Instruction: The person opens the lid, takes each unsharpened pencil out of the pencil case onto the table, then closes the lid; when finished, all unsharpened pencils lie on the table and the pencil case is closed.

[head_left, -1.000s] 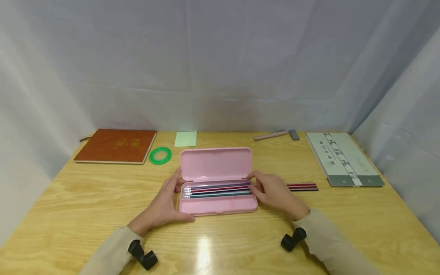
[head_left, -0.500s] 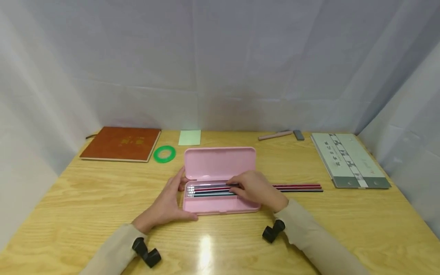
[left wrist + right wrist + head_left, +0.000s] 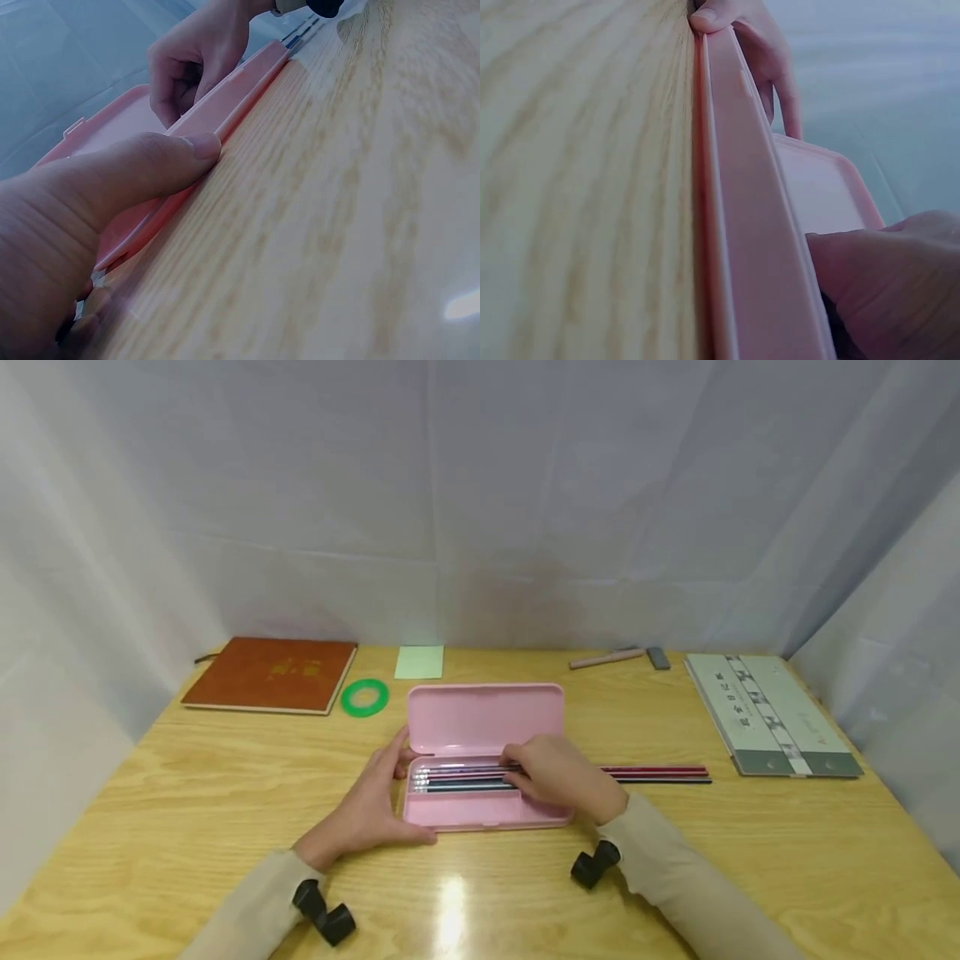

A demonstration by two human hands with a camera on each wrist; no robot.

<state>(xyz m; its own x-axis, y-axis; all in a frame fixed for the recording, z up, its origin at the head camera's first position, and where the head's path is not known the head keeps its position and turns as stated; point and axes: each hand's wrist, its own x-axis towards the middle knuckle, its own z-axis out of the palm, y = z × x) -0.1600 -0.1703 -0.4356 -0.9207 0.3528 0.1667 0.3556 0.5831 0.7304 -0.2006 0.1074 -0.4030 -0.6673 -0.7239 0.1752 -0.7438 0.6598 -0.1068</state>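
Note:
A pink pencil case (image 3: 465,812) stands with its lid (image 3: 486,718) raised. My left hand (image 3: 369,806) grips the case's left end, thumb against the front wall and fingers behind; the left wrist view shows the thumb (image 3: 150,165) pressed on that wall. Several pencils (image 3: 465,781) with silvery ends lie in the long back compartment. My right hand (image 3: 558,772) reaches into the case, thumb and fingers curled down on these pencils, whose right ends it hides. Right of the case, more dark red and black pencils (image 3: 660,773) lie on the table.
Behind the case are a brown notebook (image 3: 270,675), a green tape roll (image 3: 351,706) and a pale green sticky note pad (image 3: 419,662). Farther right lie a pinkish pen-like stick (image 3: 606,659), a grey eraser (image 3: 658,658) and a pale green book (image 3: 765,710). A white curtain closes the back.
My right hand has moved left from the case's right end to over the pencils inside, and stays there in the last half second. My left hand keeps its grip.

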